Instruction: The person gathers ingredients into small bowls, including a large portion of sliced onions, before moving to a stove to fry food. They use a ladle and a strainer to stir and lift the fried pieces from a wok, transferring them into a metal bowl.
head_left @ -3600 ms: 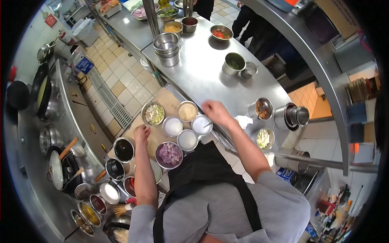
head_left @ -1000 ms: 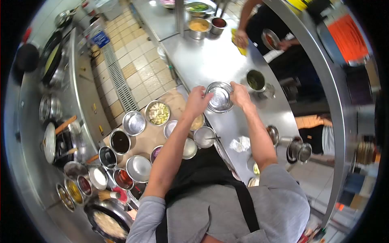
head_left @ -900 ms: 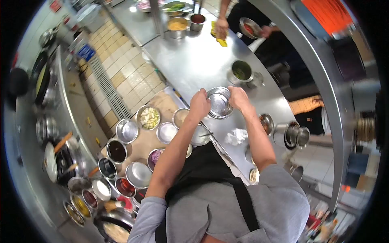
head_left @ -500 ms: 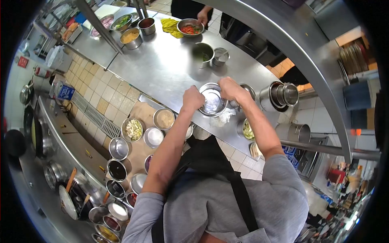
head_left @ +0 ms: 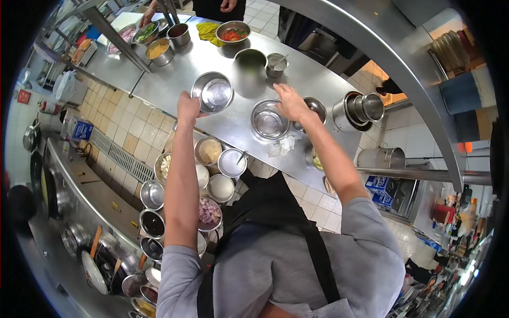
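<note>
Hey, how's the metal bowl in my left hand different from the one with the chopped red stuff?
The empty bowl shows bare, shiny metal inside; the red-filled bowl holds small chopped red pieces.
Your left hand grips the empty bowl at its rim; no hand holds the red-filled bowl, which sits on the counter.
The red-filled bowl is beside a yellow cloth; the empty bowl isn't.
Both are round and open-topped.

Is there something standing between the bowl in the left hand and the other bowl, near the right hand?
Nothing visible does: between the held bowl and the other bowl by the right hand, only the counter shows. The deep pot is beyond this gap.
</note>
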`<action>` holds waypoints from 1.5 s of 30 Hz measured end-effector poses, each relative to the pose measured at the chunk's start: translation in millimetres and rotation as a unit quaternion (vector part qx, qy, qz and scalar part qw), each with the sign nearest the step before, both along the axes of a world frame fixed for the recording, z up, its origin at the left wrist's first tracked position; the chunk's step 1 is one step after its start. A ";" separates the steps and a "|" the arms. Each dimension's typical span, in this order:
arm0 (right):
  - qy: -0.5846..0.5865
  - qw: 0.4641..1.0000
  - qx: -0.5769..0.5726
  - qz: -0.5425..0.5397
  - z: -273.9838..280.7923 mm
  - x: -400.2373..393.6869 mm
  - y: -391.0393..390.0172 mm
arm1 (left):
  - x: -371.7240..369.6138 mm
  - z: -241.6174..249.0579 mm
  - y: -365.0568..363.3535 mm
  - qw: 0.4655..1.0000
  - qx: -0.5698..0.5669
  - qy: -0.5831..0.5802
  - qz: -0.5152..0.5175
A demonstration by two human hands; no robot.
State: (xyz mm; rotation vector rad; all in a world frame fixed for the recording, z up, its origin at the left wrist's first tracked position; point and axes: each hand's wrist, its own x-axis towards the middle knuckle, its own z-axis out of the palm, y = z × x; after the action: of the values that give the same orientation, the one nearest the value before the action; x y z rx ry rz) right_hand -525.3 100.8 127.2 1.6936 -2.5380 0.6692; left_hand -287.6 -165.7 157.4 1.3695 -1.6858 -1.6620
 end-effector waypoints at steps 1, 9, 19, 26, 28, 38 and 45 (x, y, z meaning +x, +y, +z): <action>-0.012 0.998 0.063 0.008 -3.5 -1.7 0.7 | 4.1 -9.9 -6.0 1.000 0.016 -0.005 -0.008; -0.056 0.986 0.136 0.078 -14.3 -43.9 -11.6 | 136.2 -36.8 -24.2 0.997 0.057 -0.042 -0.043; -0.198 0.960 0.158 0.119 1.5 -19.8 -144.9 | 368.2 -139.4 124.6 0.821 -0.085 -0.426 -0.370; -0.190 0.966 0.136 0.106 18.4 19.7 -217.9 | 363.0 -118.3 152.4 0.923 -0.054 -0.300 -0.235; -0.198 0.966 0.129 0.103 24.2 17.1 -233.8 | 361.6 -106.1 149.2 0.923 -0.063 -0.284 -0.254; -0.131 0.959 0.061 0.245 113.3 46.2 -455.8 | 344.6 9.2 112.5 0.944 0.005 -0.284 -0.166; -0.064 0.963 0.190 0.181 136.5 63.9 -568.2 | 323.4 31.4 98.7 0.983 0.056 -0.072 0.161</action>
State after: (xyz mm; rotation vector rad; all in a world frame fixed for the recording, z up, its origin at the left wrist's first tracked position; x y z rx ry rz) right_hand -461.4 -467.3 263.7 2.3491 -2.5948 0.3144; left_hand 35.7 -67.0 188.8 1.7496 -1.3686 -1.5216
